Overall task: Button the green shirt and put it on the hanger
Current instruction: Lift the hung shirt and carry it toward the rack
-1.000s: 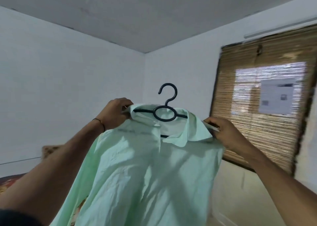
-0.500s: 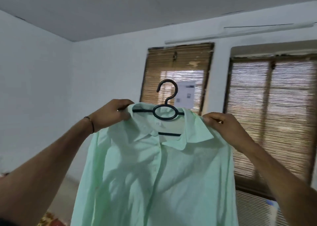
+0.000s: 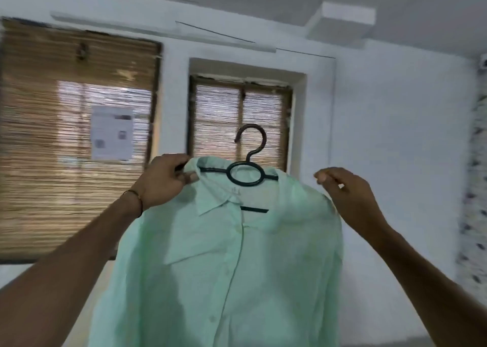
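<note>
The pale green shirt (image 3: 237,267) hangs buttoned on a black hanger (image 3: 246,174), held up in front of me. The hanger's hook rises above the collar, and its lower bar shows in the neck opening. My left hand (image 3: 164,182) grips the shirt's left shoulder at the collar, together with the hanger's end. My right hand (image 3: 345,191) is at the shirt's right shoulder with its fingers curled. Motion blur hides whether its fingertips pinch the fabric or sit just off it.
Two windows with bamboo blinds (image 3: 66,141) fill the wall behind, and a paper sheet (image 3: 112,133) hangs on the left one. A bare white wall (image 3: 395,149) lies to the right, with a patterned curtain (image 3: 477,188) at the far right edge.
My view has swung right, so the windows slid to the left. The shirt stays held up. My right hand's grip on the right shoulder has loosened and shifted outward.
</note>
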